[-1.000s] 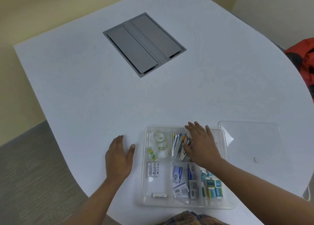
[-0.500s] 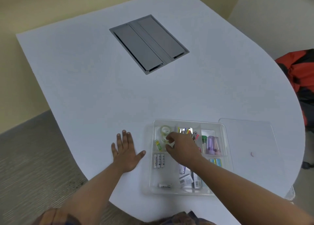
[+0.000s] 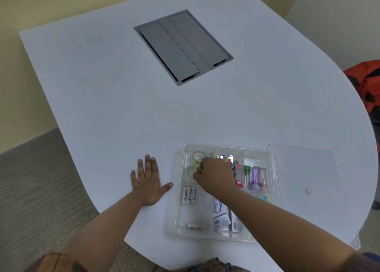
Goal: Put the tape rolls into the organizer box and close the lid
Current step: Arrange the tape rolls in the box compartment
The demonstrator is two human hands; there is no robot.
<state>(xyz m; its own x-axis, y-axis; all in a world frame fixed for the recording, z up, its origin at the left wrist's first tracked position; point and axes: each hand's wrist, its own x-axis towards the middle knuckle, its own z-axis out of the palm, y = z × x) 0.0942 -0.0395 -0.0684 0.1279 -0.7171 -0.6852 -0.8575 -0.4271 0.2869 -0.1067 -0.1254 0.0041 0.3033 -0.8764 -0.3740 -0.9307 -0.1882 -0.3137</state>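
Clear plastic forms the organizer box (image 3: pixel 276 191), which is set on the white counter (image 3: pixel 123 111) at about 5 o'clock in the view, with its lid (image 3: pixel 304 169) lying flat just beside it at 3 o'clock. Two tape rolls (image 3: pixel 197 156) are seen in the far-left compartment, one behind the other. Three batteries (image 3: pixel 188 195) are lined up in the compartment below, and a single battery (image 3: pixel 196 226) lies at its near end. Small packets (image 3: pixel 221 221) are held in the near-middle compartment, and a purple container (image 3: pixel 256 178) with a green-capped one beside it in the right compartment.

The right hand (image 3: pixel 216 177) is curled over the nearer tape roll, its fingertips hidden, so whether the roll is gripped cannot be told. The middle compartment's contents are largely covered by this hand and forearm. An orange object (image 3: pixel 368 80) is cut off at the right edge.

The left hand (image 3: pixel 147 181) is laid flat on the counter with fingers spread, at 9 o'clock from the box. Compared with a second ago, the right hand has been shifted from the middle compartment leftward to the tape rolls.
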